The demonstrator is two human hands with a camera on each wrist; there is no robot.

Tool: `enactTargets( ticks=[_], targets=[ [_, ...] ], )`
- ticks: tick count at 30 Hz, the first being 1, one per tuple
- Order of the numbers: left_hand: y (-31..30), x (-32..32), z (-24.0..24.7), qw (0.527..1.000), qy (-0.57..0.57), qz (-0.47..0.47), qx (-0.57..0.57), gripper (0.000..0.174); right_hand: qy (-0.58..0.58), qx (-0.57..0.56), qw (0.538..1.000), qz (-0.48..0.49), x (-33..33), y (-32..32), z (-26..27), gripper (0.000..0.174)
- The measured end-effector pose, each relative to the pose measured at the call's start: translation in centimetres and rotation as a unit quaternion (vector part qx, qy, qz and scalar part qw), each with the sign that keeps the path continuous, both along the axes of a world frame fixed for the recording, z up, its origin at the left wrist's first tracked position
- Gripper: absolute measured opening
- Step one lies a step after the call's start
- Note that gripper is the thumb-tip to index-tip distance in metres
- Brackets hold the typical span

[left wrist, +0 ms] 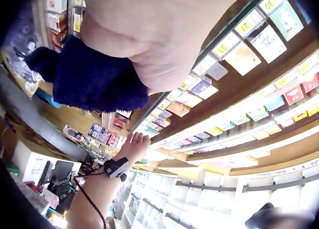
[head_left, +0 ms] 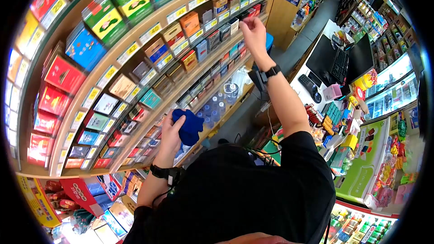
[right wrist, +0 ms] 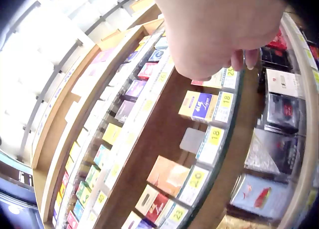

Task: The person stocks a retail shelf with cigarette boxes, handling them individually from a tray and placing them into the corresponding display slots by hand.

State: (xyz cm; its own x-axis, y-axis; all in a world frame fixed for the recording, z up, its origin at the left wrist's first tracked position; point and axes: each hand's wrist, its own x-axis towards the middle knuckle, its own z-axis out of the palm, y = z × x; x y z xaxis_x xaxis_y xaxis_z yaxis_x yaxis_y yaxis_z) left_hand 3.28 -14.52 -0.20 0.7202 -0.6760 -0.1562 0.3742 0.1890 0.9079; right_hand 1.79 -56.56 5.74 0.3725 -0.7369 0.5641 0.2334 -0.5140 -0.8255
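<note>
In the head view my left hand [head_left: 171,138] grips a bunched dark blue cloth [head_left: 188,128] in front of the lower shelves. The left wrist view shows the fuzzy cloth [left wrist: 94,77] hanging below that hand's palm. My right hand [head_left: 254,36] is raised at the far end of the shelving, fingers loosely bent, close to a white-fronted pack [head_left: 234,25]. In the right wrist view its fingertips [right wrist: 238,60] hang over the shelf edge by the price cards, and nothing shows between them. Beneath that hand sits a yellow and purple pack [right wrist: 198,106].
Tiered wooden shelves [head_left: 149,34] carry rows of small packs behind price cards. Wrapped bottles [head_left: 212,110] stand low beside them. Across the aisle, a counter [head_left: 312,63] bears a keyboard [head_left: 340,63], a monitor [head_left: 361,61] and many small goods. A cable hangs near the counter.
</note>
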Motion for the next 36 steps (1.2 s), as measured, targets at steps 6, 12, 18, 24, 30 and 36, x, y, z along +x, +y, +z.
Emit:
enactTargets(
  ticks=[6, 12, 18, 24, 30, 36],
  targets=[
    [-4.1, 0.8, 1.8, 1.0, -0.009, -0.005, -0.015, 0.026, 0.0, -0.106, 0.983, -0.147, 4.2, -5.9, 2.5, 0.04],
    [-6.4, 2.2, 2.5, 1.0, -0.019, -0.005, -0.024, 0.03, -0.002, -0.131, 0.975, -0.178, 6.0, -8.8, 5.0, 0.05],
    [-7.7, 2.8, 2.0, 1.0, 0.001, -0.013, -0.008, 0.028, -0.001, -0.165, 0.974, -0.157, 7.0, -10.3, 5.8, 0.053],
    [-8.0, 3.0, 1.1, 1.0, 0.002, -0.002, -0.005, 0.026, 0.009, -0.165, 0.979, -0.115, 6.9, -12.2, 6.0, 0.059],
    [-8.1, 3.1, 0.6, 1.0, 0.0, 0.004, 0.003, 0.024, 0.034, -0.096, 0.993, -0.065, 7.1, -12.9, 6.4, 0.057],
    [-7.8, 2.5, 0.7, 1.0, 0.021, 0.008, 0.006, 0.024, -0.03, -0.109, 0.984, -0.138, 7.1, -12.7, 6.0, 0.053]
  ],
)
